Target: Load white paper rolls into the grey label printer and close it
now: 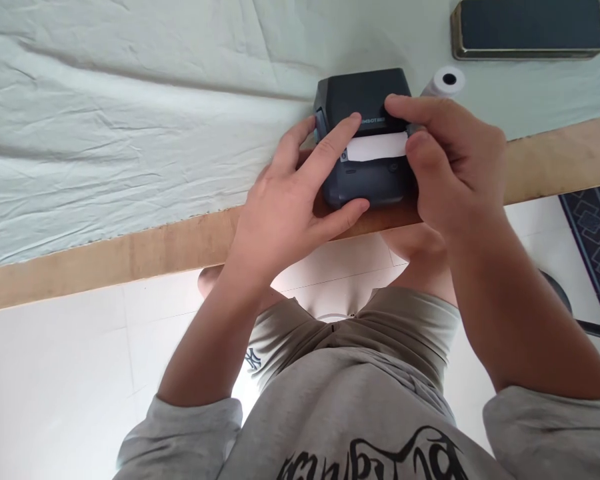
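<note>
A dark label printer (365, 90) sits at the table's front edge. A white paper strip (377, 147) lies across the slot at its front. My left hand (300, 180) grips the printer from the left: the index fingertip rests on the lid, the thumb presses by the lower front edge, and another fingertip touches the left side. My right hand (460, 153) holds the right side, its index finger on the lid and its thumb at the strip's right end. The remaining right fingers are curled and partly hidden. Just behind that hand lies a white paper roll (437, 83).
A dark, flat box (530, 28) with a gold-toned edge lies at the back right. Pale green, wrinkled cloth (145, 133) covers the table, whose bare wooden edge (180, 250) faces me. Below are my legs, the tiled floor and a patterned mat (593, 233).
</note>
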